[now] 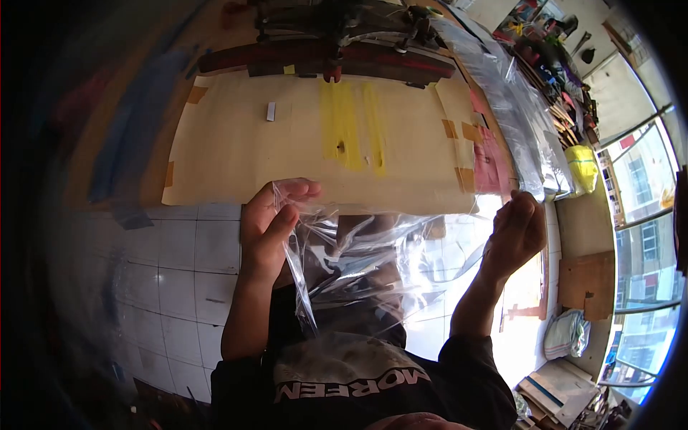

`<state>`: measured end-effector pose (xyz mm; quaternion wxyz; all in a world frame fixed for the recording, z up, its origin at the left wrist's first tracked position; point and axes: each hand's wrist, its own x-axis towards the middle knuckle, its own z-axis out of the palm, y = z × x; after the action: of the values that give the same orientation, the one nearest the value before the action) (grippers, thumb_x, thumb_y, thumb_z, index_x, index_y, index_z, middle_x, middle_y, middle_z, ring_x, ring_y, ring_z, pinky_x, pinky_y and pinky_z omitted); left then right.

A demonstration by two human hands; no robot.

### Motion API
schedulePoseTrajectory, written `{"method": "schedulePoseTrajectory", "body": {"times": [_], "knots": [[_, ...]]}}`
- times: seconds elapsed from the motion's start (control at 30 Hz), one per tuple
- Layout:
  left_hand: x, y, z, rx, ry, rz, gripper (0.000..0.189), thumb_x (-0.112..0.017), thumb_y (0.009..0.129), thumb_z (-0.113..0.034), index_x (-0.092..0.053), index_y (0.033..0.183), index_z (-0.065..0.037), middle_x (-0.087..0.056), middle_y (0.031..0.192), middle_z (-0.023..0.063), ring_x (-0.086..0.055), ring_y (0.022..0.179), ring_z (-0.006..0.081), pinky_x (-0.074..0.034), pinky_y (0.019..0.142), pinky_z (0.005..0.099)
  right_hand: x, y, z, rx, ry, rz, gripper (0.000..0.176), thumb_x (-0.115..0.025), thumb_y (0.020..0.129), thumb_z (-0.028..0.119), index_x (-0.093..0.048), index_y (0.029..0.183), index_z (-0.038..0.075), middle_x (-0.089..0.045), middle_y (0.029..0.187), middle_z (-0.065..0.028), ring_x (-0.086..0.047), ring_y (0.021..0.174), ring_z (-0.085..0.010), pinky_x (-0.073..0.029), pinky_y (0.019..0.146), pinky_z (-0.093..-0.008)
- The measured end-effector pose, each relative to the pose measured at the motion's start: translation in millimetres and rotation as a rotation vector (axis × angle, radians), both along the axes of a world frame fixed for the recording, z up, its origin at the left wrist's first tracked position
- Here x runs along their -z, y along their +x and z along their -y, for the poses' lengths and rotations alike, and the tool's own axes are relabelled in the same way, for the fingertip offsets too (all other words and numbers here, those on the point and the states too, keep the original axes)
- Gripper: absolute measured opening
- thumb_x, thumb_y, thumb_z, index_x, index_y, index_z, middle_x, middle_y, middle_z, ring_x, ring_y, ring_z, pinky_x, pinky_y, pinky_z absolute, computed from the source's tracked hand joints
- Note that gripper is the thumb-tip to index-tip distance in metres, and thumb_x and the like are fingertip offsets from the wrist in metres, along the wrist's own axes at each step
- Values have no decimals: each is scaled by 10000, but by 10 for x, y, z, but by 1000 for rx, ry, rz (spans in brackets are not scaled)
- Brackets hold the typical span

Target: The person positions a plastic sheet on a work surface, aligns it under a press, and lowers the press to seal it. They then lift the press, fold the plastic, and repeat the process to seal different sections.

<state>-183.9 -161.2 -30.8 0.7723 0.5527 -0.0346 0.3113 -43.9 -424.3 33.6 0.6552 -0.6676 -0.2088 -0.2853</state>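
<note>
A sheet of clear plastic film (387, 254) hangs creased between my two hands, in front of my body and below the table's near edge. My left hand (276, 218) has its thumb and fingers curled around the film's left edge. At the right, my right hand (517, 226) is closed in a pinch on the film's other side. Both hands are near the front edge of a table covered with cream-coloured paper (236, 143). Yellow smears (344, 129) mark the paper's middle.
A dark metal frame with a red bar (394, 61) lies across the table's far side. A small white piece (271, 112) rests on the paper. More clear plastic (527, 115) drapes along the right. Beyond are a yellow bag (582, 170), a white sack (566, 335) and windows.
</note>
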Motion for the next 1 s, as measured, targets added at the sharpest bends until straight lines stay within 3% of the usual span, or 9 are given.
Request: {"method": "schedulePoseTrajectory", "body": {"times": [0.1, 0.17, 0.3, 0.4, 0.57, 0.77, 0.87, 0.9, 1.0], "knots": [[-5, 36, 54, 10, 12, 0, 386, -548, 916, -303, -508, 1106, 30, -620, 1068, 180, -598, 1033, 293, -421, 969, 434, -45, -47, 3, -47, 5, -15, 217, -518, 952, 135, -623, 912, -50, -571, 643, -38, -488, 541, -54, -361, 503, -181], [-17, 13, 107, 20, -134, -56, 313, -490, 954, -288, -517, 1026, 15, -635, 952, 147, -623, 968, 282, -444, 943, 428, -30, -22, 31, -24, -17, -19, 195, -541, 941, 121, -634, 898, -44, -614, 713, -52, -538, 599, -64, -400, 542, -184], [-76, 13, 126, -172, 3, -86, 290, -454, 981, -292, -482, 876, -23, -560, 745, 73, -639, 836, 226, -514, 825, 399, -114, -76, 9, -18, -74, -107, 209, -572, 934, 150, -658, 925, -40, -595, 616, -24, -502, 517, -37, -339, 462, -174], [-128, -22, 117, -233, 43, -91, 300, -470, 977, -301, -467, 835, -37, -560, 732, 79, -644, 795, 226, -515, 809, 391, -157, -109, 18, -24, -84, -184, 209, -563, 939, 150, -660, 924, -35, -598, 616, -30, -457, 464, -22, -308, 425, -173], [-253, -77, 121, -403, 84, -179, 306, -489, 971, -306, -469, 833, -34, -548, 703, 83, -656, 747, 247, -503, 770, 344, -167, -147, -38, -68, -4, -207, 210, -568, 936, 155, -663, 918, -31, -606, 615, -35, -406, 411, -13, -273, 385, -173], [-202, -70, 75, -417, 97, -161, 293, -493, 967, -296, -466, 833, -37, -572, 706, 91, -663, 755, 250, -493, 774, 333, -193, -168, -79, -70, 19, -217, 200, -600, 916, 138, -666, 941, -49, -612, 619, -26, -510, 523, -40, -360, 479, -178], [-177, -80, 50, -393, 88, -127, 233, -484, 961, -219, -472, 846, -16, -583, 708, 119, -661, 765, 264, -513, 790, 372, -208, -196, -79, -114, 33, -202, 203, -605, 913, 140, -665, 941, -52, -612, 620, -24, -507, 520, -37, -362, 477, -178], [-152, -83, 32, -386, 94, -136, 289, -503, 961, -296, -458, 838, -38, -593, 727, 108, -667, 763, 258, -497, 786, 348, -208, -200, -78, -96, 20, -203, 199, -601, 918, 142, -664, 934, -46, -611, 619, -24, -491, 503, -33, -350, 463, -178], [-148, -86, 34, -386, 71, -137, 285, -498, 963, -297, -464, 848, -38, -591, 719, 109, -669, 763, 271, -499, 788, 360, -227, -218, -53, -133, 15, -242, 195, -597, 923, 147, -664, 919, -37, -610, 618, -24, -468, 481, -28, -334, 444, -179]]}}
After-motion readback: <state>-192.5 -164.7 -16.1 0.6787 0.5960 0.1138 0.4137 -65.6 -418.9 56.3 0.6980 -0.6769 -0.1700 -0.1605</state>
